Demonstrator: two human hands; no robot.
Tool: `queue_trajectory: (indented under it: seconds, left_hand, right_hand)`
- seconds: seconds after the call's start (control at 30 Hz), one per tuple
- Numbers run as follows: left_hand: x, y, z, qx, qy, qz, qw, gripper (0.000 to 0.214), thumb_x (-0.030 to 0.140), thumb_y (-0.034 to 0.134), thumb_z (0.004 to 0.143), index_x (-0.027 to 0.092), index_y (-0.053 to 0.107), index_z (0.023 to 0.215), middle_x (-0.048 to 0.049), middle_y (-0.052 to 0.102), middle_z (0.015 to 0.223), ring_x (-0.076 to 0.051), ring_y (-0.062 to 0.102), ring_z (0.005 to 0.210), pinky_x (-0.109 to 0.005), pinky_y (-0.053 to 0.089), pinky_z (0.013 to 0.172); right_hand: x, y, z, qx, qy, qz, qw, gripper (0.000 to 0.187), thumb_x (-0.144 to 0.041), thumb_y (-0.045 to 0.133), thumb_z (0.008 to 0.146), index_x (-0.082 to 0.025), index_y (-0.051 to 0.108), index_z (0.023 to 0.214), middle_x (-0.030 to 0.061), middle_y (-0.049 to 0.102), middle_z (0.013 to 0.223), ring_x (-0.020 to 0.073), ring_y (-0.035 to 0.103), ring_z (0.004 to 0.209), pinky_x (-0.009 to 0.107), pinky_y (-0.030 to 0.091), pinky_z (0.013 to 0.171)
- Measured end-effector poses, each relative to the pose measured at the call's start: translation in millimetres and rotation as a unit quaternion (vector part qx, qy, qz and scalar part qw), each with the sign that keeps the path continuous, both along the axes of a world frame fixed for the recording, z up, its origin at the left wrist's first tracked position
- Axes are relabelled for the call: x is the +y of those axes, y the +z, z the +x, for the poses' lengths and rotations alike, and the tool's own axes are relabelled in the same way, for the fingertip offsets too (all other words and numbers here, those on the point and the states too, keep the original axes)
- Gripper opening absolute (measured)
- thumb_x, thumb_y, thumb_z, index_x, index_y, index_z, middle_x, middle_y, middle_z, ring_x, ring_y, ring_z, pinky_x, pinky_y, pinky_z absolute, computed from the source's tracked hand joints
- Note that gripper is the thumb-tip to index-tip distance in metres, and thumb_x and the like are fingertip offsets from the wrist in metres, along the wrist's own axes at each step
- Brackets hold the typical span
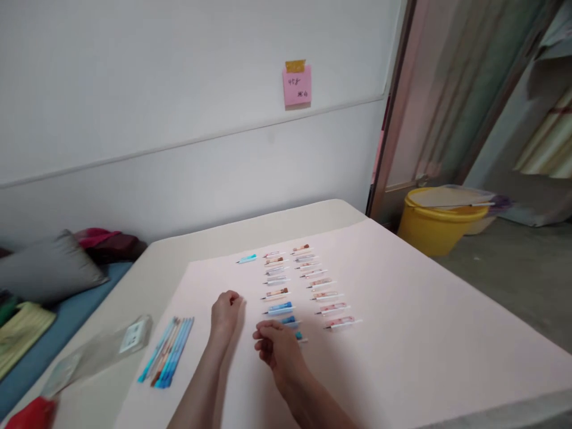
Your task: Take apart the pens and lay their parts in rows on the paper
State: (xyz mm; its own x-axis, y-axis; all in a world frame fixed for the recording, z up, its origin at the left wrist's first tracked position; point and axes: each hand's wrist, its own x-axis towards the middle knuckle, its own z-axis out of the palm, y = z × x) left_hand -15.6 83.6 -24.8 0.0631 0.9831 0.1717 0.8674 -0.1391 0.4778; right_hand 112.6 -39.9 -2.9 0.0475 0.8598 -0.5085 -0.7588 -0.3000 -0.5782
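Observation:
My left hand [226,314] is closed with its fingers curled, just above the pink-white sheet, left of the laid-out pens. Whatever it may hold is hidden. My right hand [280,347] has its fingers bent together over the near end of the left column. Beneath or behind it shows part of a pen with a turquoise end [298,336]; I cannot tell whether the fingers grip it. Just beyond lie two blue pens, one [279,308] in full view, the other [289,320] partly covered. A bunch of blue and brown pens [172,348] lies left of my left forearm.
Two columns of slim patterned pens run away from me, including a pinkish one [342,322]. A turquoise pen [247,258] lies at the far left. A clear plastic bag [100,351] rests on the table's left side. A yellow bucket [429,223] stands beyond the right edge.

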Motion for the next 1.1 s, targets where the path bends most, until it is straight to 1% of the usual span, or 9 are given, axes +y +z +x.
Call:
queue_trajectory:
  seconds: [0.13, 0.17, 0.23, 0.33, 0.43, 0.53, 0.73, 0.9, 1.1]
  left_hand:
    - [-45, 35.0, -42, 0.022, 0.02, -0.016, 0.999, 0.019, 0.034, 0.049, 0.077, 0.02, 0.062, 0.071, -0.0022, 0.064, 0.071, -0.016, 0.057, 0.068, -0.024, 0.038, 0.061]
    - [-53, 43.4, -57, 0.035, 0.047, -0.012, 0.998, 0.019, 0.033, 0.049, 0.077, 0.021, 0.062, 0.072, -0.0028, 0.065, 0.072, -0.017, 0.058, 0.07, -0.025, 0.037, 0.061]
    - [-67, 56.0, -91, 0.067, 0.146, -0.006, 0.987, 0.023, 0.036, 0.046, 0.079, 0.022, 0.064, 0.077, -0.0049, 0.067, 0.076, -0.02, 0.059, 0.071, -0.027, 0.037, 0.06]
    - [-81, 58.3, -139, 0.128, 0.273, -0.033, 0.953, 0.028, 0.039, 0.042, 0.08, 0.023, 0.065, 0.082, -0.0089, 0.068, 0.082, -0.024, 0.06, 0.073, -0.03, 0.035, 0.057]
    - [-87, 43.8, -165, 0.14, 0.291, -0.091, 0.942, 0.029, 0.044, 0.044, 0.078, 0.024, 0.065, 0.08, -0.0093, 0.068, 0.08, -0.026, 0.061, 0.074, -0.03, 0.036, 0.056]
    - [-83, 25.8, -164, 0.145, 0.255, -0.129, 0.947, 0.029, 0.045, 0.045, 0.079, 0.023, 0.064, 0.077, -0.0095, 0.068, 0.081, -0.026, 0.062, 0.076, -0.03, 0.037, 0.056]
    - [-64, 2.8, -140, 0.184, 0.219, -0.127, 0.95, 0.025, 0.031, 0.043, 0.081, 0.019, 0.065, 0.086, -0.0145, 0.067, 0.09, -0.028, 0.063, 0.084, -0.033, 0.041, 0.063]
    - [-64, -7.1, -134, 0.188, 0.208, -0.126, 0.952, 0.024, 0.027, 0.045, 0.08, 0.014, 0.063, 0.089, -0.0174, 0.066, 0.094, -0.029, 0.062, 0.089, -0.035, 0.043, 0.069]
    - [-63, -10.9, -126, 0.178, 0.193, -0.107, 0.959, 0.027, 0.024, 0.041, 0.083, 0.012, 0.061, 0.095, -0.0182, 0.064, 0.096, -0.029, 0.061, 0.093, -0.037, 0.042, 0.074]
  right_hand:
    - [-6, 2.2, -5, 0.011, 0.014, 0.008, 1.0, 0.018, -0.018, 0.061, 0.059, -0.013, 0.058, 0.076, 0.0006, 0.062, 0.062, 0.0064, 0.053, 0.047, 0.016, 0.034, 0.045]
    - [-8, 2.9, -5, 0.012, 0.018, 0.011, 1.0, 0.018, -0.019, 0.062, 0.06, -0.013, 0.058, 0.077, 0.0009, 0.063, 0.063, 0.0065, 0.053, 0.048, 0.016, 0.035, 0.045]
    - [-12, 3.9, -4, 0.007, 0.027, 0.018, 0.999, 0.019, -0.02, 0.064, 0.061, -0.013, 0.059, 0.078, 0.0016, 0.064, 0.066, 0.0069, 0.054, 0.05, 0.017, 0.036, 0.046]
    - [-18, 3.1, 0, -0.008, 0.04, 0.028, 0.999, 0.019, -0.021, 0.066, 0.062, -0.013, 0.06, 0.078, 0.0018, 0.064, 0.068, 0.0073, 0.055, 0.053, 0.017, 0.038, 0.047]
    - [-21, 0.5, 2, -0.028, 0.05, 0.026, 0.998, 0.018, -0.021, 0.067, 0.063, -0.013, 0.061, 0.078, 0.0022, 0.064, 0.068, 0.0077, 0.055, 0.054, 0.018, 0.039, 0.049]
    - [-21, -1.7, -2, -0.038, 0.072, 0.022, 0.996, 0.016, -0.021, 0.067, 0.065, -0.013, 0.062, 0.078, 0.0028, 0.065, 0.069, 0.0078, 0.055, 0.055, 0.018, 0.04, 0.049]
    - [-16, -5.7, -21, -0.031, 0.112, 0.018, 0.993, 0.014, -0.02, 0.066, 0.065, -0.014, 0.063, 0.078, 0.0033, 0.065, 0.07, 0.0084, 0.055, 0.055, 0.02, 0.039, 0.049]
    - [-16, -9.5, -30, -0.026, 0.139, 0.016, 0.99, 0.014, -0.018, 0.065, 0.066, -0.013, 0.062, 0.078, 0.0038, 0.065, 0.07, 0.0083, 0.055, 0.054, 0.019, 0.039, 0.049]
    - [-19, -9.2, -31, -0.036, 0.148, 0.009, 0.988, 0.014, -0.017, 0.063, 0.065, -0.013, 0.062, 0.079, 0.004, 0.065, 0.069, 0.0083, 0.055, 0.053, 0.019, 0.038, 0.049]
